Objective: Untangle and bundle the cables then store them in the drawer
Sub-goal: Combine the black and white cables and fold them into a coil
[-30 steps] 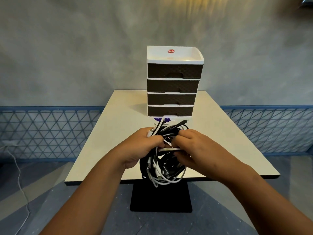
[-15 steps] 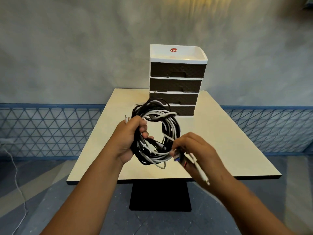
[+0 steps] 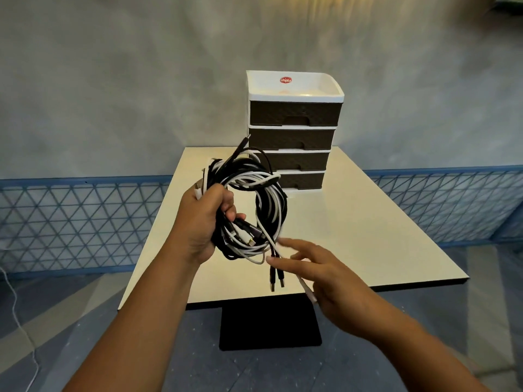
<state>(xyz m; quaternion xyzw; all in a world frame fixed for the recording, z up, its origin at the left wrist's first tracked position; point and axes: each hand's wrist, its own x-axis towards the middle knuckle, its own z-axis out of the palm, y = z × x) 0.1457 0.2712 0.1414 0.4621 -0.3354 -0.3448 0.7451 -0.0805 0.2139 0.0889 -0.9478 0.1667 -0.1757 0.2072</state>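
Drawer unit (image 3: 293,131) at table (image 3: 353,236) rear; cables (image 3: 254,210) held before it, above table.

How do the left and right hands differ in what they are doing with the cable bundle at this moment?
The left hand grips the cable bundle with curled fingers and carries it above the table; the right hand has its fingers spread and holds no coil. The left hand sits at the bundle's side, the right hand below it, by the dangling plug ends. The right hand looks motion-blurred, the left sharp. Both are bare.
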